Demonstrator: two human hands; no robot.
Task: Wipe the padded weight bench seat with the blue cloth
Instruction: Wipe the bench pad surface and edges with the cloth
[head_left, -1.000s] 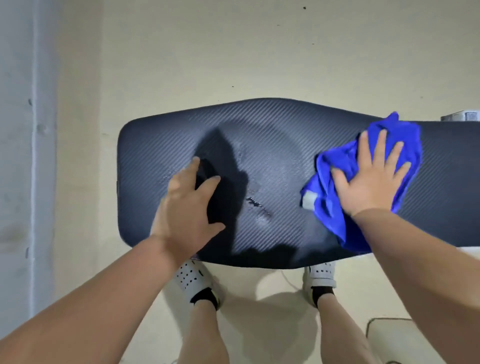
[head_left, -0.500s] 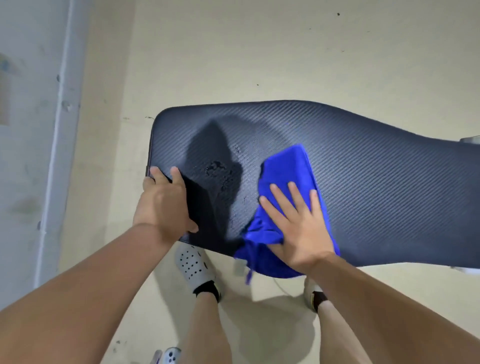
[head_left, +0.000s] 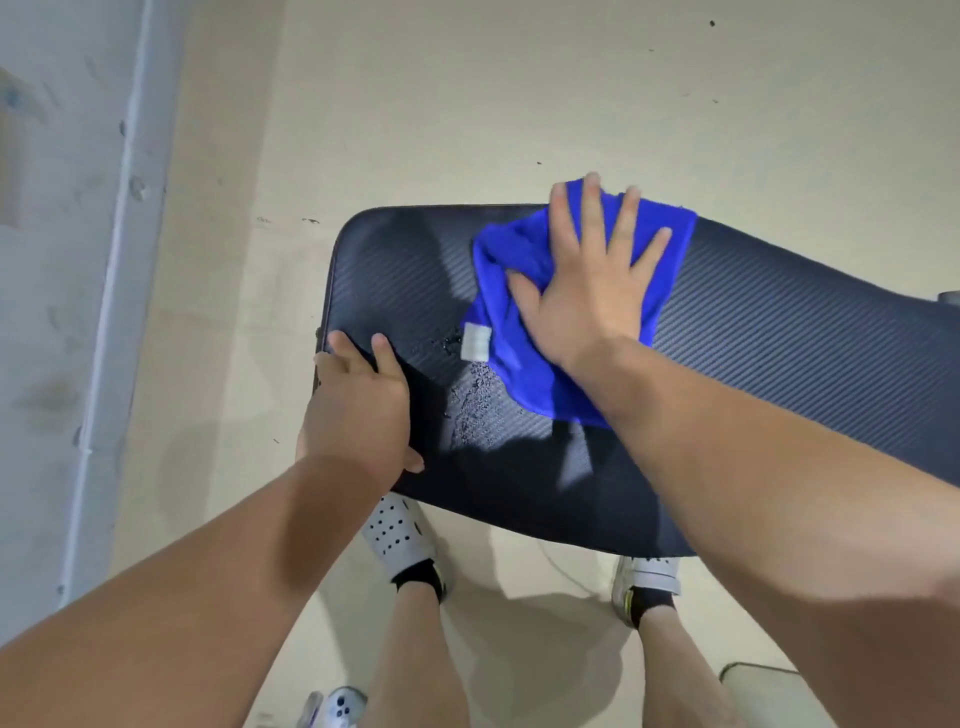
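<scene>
Blue microfibre cloth (head_left: 519, 364), crumpled, with a white sewn label (head_left: 475, 340) at its near-left edge. Lies on the dark padded weight bench seat with a woven-look vinyl cover (head_left: 753, 353), toward the seat's left end and reaching up to the far rim. Pinned there under the right hand (head_left: 587, 291): palm down, fingers (head_left: 592, 208) straight and fanned apart, blurred at the tips, so probably mid-stroke. No pinch and no curl round the fabric, only flat pressure.

Left hand (head_left: 358, 410) on the near-left corner of the seat, laid on top with fingers pointing forward and thumb along the near edge. Outer fingers hidden at the end edge. Looks like bracing the bench rather than gripping it.

Beads of liquid (head_left: 475, 400) on the vinyl just beside and below the label, between the two hands, not yet taken up. Judged roughly midway through the task, with that wet patch left to clear.

Handling, as a guess:
- **Cloth:** light, limp and absorbent, apt to bunch and creep under the palm. Best taken with a wide flat palm over its middle, or folded into a pad first.
- **Seat:** firm with some give, smooth, and likely slick where wet. Should want moderate pressure and overlapping passes drawn back toward the droplets.
</scene>
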